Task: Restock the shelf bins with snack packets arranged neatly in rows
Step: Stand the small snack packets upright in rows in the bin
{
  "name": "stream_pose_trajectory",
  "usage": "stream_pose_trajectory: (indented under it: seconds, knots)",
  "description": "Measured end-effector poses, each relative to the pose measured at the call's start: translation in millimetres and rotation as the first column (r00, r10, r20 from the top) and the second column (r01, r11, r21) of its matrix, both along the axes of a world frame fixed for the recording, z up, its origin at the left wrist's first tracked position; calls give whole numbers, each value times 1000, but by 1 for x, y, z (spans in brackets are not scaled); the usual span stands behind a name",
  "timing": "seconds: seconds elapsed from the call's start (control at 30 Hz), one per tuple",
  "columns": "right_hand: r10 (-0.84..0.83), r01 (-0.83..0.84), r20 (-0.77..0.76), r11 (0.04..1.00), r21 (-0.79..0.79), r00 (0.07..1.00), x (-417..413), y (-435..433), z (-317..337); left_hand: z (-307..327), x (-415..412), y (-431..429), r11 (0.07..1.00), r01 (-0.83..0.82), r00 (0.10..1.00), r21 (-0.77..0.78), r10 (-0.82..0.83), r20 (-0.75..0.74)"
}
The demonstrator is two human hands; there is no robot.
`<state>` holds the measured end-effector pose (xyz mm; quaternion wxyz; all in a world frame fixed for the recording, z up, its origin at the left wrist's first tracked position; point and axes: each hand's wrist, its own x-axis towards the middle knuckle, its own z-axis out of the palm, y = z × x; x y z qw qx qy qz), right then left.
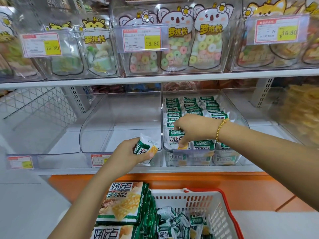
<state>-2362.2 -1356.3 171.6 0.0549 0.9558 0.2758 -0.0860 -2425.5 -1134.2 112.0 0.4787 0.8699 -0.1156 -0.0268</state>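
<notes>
My left hand grips one small green-and-white snack packet in front of the shelf edge, beside an empty clear bin. My right hand reaches into the neighbouring clear bin, fingers pressing down on a packet in the front row. That bin holds several rows of the same green packets, standing upright. A white basket with a red rim below holds loose packets and large outer bags.
The upper shelf carries clear bins of ring candy with price tags reading 16.80. Another clear bin stands at lower left, and yellow snacks fill the right one. An orange base runs under the shelf.
</notes>
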Motion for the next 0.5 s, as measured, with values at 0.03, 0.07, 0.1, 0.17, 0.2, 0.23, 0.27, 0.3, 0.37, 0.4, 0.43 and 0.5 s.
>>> stream_pose_trajectory:
  seconds: [0.03,0.07,0.1,0.17,0.2,0.23,0.27,0.3,0.37,0.4,0.43,0.5]
  knots:
    - [-12,12,15,1000,-1,1000,-2,1,1,0,-1,0,1000,-2,1000,5,2,2]
    - [-13,13,41,1000,-15,999,-3,2,0,1,-1,0,1000,-6,1000,14,6,5]
    - [-8,12,78,999,-50,997,-6,4,-1,2,-2,-1,1000,-11,1000,22,11,10]
    - [-3,23,169,993,-120,986,-11,9,-5,4,-3,-2,999,-20,999,31,19,34]
    - [6,25,217,990,-139,976,-15,11,-7,4,-3,-3,999,-23,999,30,22,49]
    - [19,20,258,989,-149,966,-19,12,-10,4,-4,-4,999,-24,998,28,22,60]
    - [37,8,283,988,-153,959,-22,13,-14,4,-5,-6,999,-20,998,27,18,65]
    - [51,-7,287,988,-154,957,-26,12,-18,5,-6,-9,999,-13,998,29,11,65]
    - [63,-33,239,992,-125,969,-30,6,-23,5,-9,-12,999,2,998,50,-5,61]
    - [58,-38,199,994,-103,978,-31,3,-24,5,-10,-13,998,7,998,67,-11,57]
    - [53,-39,171,996,-86,984,-31,-1,-24,5,-11,-14,997,9,999,80,-13,52]
    - [43,-29,177,997,-77,983,-32,-4,-24,5,-11,-14,996,5,999,90,-9,43]
